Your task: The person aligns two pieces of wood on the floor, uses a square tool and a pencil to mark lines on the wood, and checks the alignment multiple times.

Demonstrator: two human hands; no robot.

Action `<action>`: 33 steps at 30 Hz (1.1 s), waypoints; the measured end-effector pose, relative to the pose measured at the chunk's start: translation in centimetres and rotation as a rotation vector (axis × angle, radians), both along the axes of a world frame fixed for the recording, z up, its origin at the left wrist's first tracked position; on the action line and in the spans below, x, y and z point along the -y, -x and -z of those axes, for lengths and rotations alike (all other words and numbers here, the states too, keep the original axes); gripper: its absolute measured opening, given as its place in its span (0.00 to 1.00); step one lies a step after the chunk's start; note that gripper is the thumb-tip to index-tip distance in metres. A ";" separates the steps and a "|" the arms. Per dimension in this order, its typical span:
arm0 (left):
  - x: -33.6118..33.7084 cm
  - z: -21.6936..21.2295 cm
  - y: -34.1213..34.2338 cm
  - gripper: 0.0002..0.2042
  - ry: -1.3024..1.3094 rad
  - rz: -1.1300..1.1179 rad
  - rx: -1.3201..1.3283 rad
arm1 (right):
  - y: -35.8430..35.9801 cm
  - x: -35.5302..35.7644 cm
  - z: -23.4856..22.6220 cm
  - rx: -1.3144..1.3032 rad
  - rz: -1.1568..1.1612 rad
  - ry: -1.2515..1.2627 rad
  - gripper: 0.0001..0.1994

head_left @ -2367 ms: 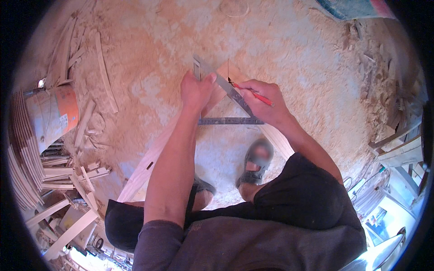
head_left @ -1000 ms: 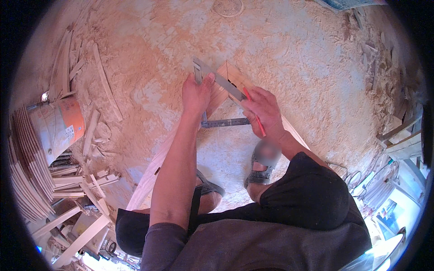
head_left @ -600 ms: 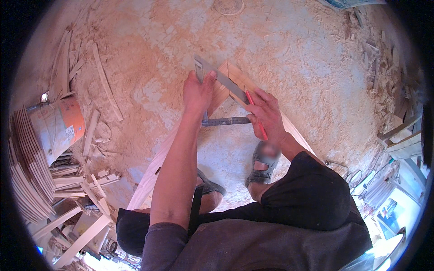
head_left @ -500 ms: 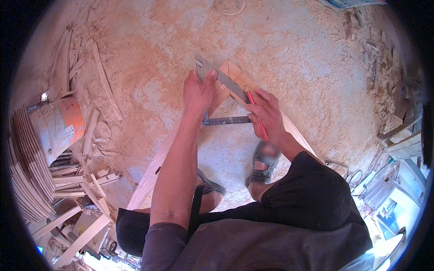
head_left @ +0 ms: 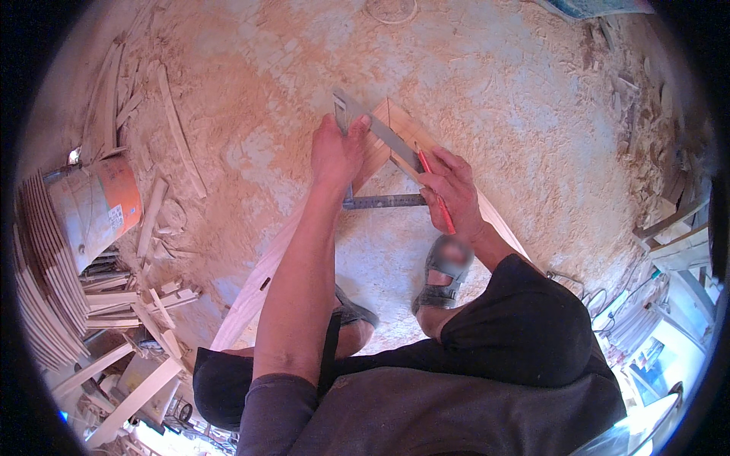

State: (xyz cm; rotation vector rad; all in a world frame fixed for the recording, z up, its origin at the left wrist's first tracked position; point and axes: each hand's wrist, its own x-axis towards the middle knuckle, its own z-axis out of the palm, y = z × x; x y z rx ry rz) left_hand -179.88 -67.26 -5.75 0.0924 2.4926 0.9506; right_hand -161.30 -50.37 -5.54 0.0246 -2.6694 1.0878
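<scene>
Two pale wooden boards meet at a pointed corner in front of me, and dark lines show near the joint. A metal try square lies slantwise over the corner. My left hand is closed on its stock end, thumb pressed on the blade. My right hand rests at the blade's lower end over the right board and holds a red pencil with its tip pointing up toward the blade. Below the corner, a dark graduated steel rule spans between the boards; its left end is partly behind my left wrist.
Wood dust covers the floor. At left stand a white and orange bucket, stacked curved strips and scattered offcuts. My sandalled feet are below the boards. Timber pieces lie at far right.
The view has shifted very slightly. Both hands, the try square and the boards keep nearly the same places, and the red pencil stays in my right hand.
</scene>
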 end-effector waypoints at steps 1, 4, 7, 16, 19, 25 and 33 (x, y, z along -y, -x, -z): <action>-0.1 0.0 -0.1 0.26 -0.018 -0.002 0.006 | 0.0 -0.1 0.0 0.008 0.001 -0.002 0.16; 0.1 0.2 0.0 0.27 -0.041 0.006 -0.022 | 0.0 -0.4 -0.4 0.027 0.007 0.060 0.18; 0.1 -0.2 0.1 0.27 -0.022 0.003 -0.011 | 0.6 -1.2 -1.8 0.062 0.001 0.162 0.16; 0.1 0.2 -0.1 0.27 -0.002 -0.002 0.000 | 3.6 -3.8 -2.5 0.109 -0.025 0.476 0.19; 0.4 0.8 0.1 0.27 0.010 0.037 -0.030 | 4.8 -3.2 -2.9 0.154 0.053 0.512 0.17; 0.7 1.6 0.3 0.25 -0.027 0.029 -0.026 | 6.3 -3.1 -3.7 0.281 0.053 0.540 0.14; 0.4 1.4 0.2 0.26 -0.091 0.022 -0.024 | 8.5 -3.4 -2.3 0.156 -0.105 0.374 0.14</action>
